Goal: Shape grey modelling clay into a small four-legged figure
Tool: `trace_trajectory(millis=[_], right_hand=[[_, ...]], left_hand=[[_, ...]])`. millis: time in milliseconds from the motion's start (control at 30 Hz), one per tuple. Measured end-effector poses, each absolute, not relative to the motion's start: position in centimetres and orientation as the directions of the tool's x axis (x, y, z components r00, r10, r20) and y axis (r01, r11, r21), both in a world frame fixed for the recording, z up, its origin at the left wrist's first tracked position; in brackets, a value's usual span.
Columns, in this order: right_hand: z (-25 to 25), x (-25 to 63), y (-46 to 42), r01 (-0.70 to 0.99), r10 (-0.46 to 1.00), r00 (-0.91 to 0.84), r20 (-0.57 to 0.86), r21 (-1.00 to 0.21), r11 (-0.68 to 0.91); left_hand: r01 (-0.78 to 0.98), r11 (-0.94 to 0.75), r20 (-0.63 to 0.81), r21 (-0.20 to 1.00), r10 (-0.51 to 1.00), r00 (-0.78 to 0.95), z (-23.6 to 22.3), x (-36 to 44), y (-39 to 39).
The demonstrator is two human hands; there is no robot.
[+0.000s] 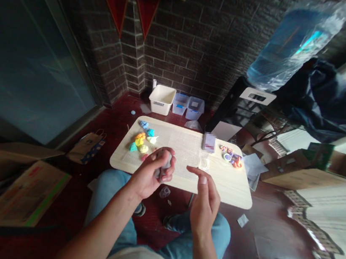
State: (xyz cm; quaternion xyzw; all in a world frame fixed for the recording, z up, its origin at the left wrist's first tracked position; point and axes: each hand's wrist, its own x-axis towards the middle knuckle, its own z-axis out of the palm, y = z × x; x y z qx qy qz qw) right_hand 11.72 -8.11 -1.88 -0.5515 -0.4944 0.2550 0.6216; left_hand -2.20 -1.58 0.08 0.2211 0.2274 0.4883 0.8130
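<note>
My left hand (156,172) is closed around a grey lump of modelling clay (163,168), held above the front of a small pale table (225,187). To its right, my right hand (206,202) points its index finger toward the left, with the thumb near the other, bent fingers; nothing shows in it. Several soft clay lumps lie on the table's left side, among them a blue lump (144,124), a yellow lump (139,141), a green lump (133,146) and a partly covered red lump (144,156). Small colourful clay pieces (237,161) lie at the right end.
A translucent textured mat (186,148) covers the table's middle, with a small upright box-like item (209,143) at its back edge. Behind stand a white bin (162,100), clear tubs (195,108) and a water dispenser (231,107). Cardboard boxes (23,199) flank the seat.
</note>
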Motion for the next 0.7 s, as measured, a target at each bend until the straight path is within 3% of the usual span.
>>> trace_trajectory(millis=[100, 233, 400, 567, 700], right_hand=[[-2.2, 11.7, -8.0, 0.152, 0.881, 0.406, 0.242, -0.969, 0.196], [-2.5, 11.4, -8.1, 0.082, 0.896, 0.409, 0.171, -0.985, 0.150], [-2.0, 10.8, -7.8, 0.098, 0.895, 0.387, 0.220, -0.975, 0.198], [-1.4, 10.8, -6.8, 0.177, 0.937, 0.156, 0.312, -0.942, 0.284], [-0.9, 12.3, -6.1, 0.148, 0.977, -0.062, 0.205, -0.966, 0.212]], left_hand=[[-0.659, 0.512, -0.221, 0.551, 0.851, 0.476, 0.3, -1.9, -1.5], [-0.593, 0.486, -0.283, 0.643, 0.869, 0.406, 0.1, -1.5, -1.5], [-0.525, 0.421, -0.274, 0.739, 0.901, 0.337, -0.4, -0.9, -2.3], [-0.540, 0.468, -0.259, 0.700, 0.870, 0.419, -0.7, -0.3, -3.0], [-0.577, 0.520, -0.228, 0.630, 0.834, 0.503, -0.2, -1.1, -3.2]])
